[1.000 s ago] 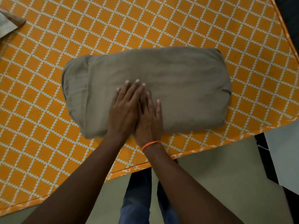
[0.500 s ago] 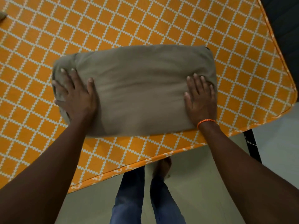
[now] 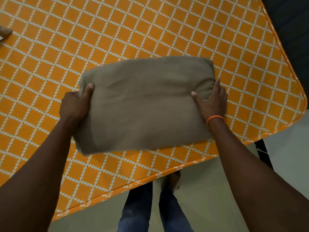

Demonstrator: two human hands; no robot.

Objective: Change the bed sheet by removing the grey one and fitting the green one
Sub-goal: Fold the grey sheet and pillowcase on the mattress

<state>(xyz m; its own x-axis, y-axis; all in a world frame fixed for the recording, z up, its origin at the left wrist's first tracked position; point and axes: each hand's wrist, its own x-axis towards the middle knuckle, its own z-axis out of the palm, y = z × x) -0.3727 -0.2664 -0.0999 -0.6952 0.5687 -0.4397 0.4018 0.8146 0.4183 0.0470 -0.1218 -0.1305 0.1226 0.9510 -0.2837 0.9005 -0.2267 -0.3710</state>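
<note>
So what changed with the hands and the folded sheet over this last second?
The left hand and right hand slid apart from the middle of the folded grey sheet to its two ends, then went from pressing flat to gripping them, thumbs on top. The sheet remains folded over the orange mattress.

I cannot see the fingers of the left hand: they curl under the left end of the folded grey-brown bed sheet; only the thumb shows. The right hand hides the sheet's right end. A pale cloth object at the orange lattice-patterned mattress's left edge is cropped, unidentifiable.
</note>
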